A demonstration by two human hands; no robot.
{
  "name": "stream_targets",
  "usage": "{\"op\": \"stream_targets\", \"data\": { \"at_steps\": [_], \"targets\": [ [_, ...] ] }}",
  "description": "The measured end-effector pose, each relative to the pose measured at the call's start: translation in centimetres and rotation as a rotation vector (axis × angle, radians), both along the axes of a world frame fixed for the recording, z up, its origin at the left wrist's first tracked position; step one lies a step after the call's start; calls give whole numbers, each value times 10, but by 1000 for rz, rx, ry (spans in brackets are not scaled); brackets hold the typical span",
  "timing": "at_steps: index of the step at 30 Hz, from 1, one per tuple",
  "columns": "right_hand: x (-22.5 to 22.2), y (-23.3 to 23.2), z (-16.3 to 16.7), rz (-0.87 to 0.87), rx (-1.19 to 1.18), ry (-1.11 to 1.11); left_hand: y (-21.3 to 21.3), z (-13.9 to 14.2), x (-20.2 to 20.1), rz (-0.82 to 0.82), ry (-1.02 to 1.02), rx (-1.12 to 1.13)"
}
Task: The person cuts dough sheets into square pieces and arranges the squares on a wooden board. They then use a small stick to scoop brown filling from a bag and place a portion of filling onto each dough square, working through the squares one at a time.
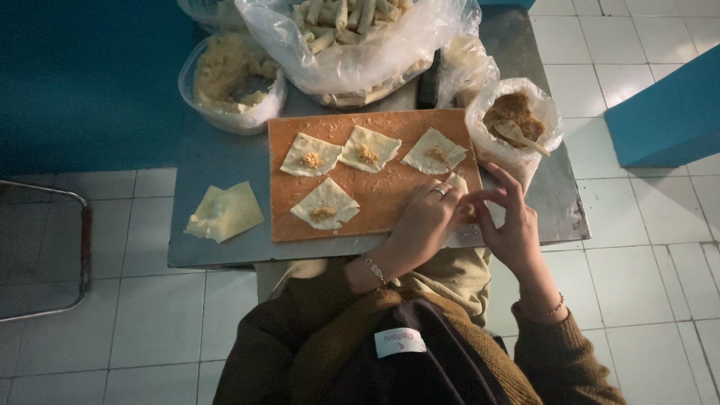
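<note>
While both hands meet at the right end of the board (375, 196), the left hand (425, 221) and right hand (510, 225) are closed around one wrapper (457, 184), pinching it between thumbs and fingertips. Most of it is hidden under the fingers; only a pale corner sticks up above the knuckles, so how far it is folded cannot be told. It sits at the board's right edge, just beside the filling bag (517, 124).

The wrapper looks thin, soft and limp, a light sheet that would likely tear or crease if pulled hard, and the crumbly filling would spill if it were tipped. It seems best held by its edges and corners with light fingertip pressure, as here.

Four more squares (362, 154) lie flat on the board, each with a small mound of filling in the middle, apart from one another. A short stack of bare sheets (225, 212) rests on the table (217, 157) left of the board. Behind are a tub (229, 79) of pale mash and a bag of finished rolls (352, 30).
</note>
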State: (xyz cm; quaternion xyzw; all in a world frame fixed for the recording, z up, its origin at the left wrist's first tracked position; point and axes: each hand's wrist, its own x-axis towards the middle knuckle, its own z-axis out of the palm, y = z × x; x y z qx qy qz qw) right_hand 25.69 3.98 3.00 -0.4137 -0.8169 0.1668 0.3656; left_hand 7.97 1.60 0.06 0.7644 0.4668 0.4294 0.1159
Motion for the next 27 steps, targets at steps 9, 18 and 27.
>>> {"op": "stream_targets", "data": {
  "at_steps": [9,18,27],
  "targets": [
    [6,6,11,-3,-293,-55,-5,6,-14,-72,36,94],
    [23,24,19,236,-126,-128,4,-2,-15,-99,189,35],
    [23,34,6,234,15,-83,8,-5,-11,-53,-37,24]
  ]
}}
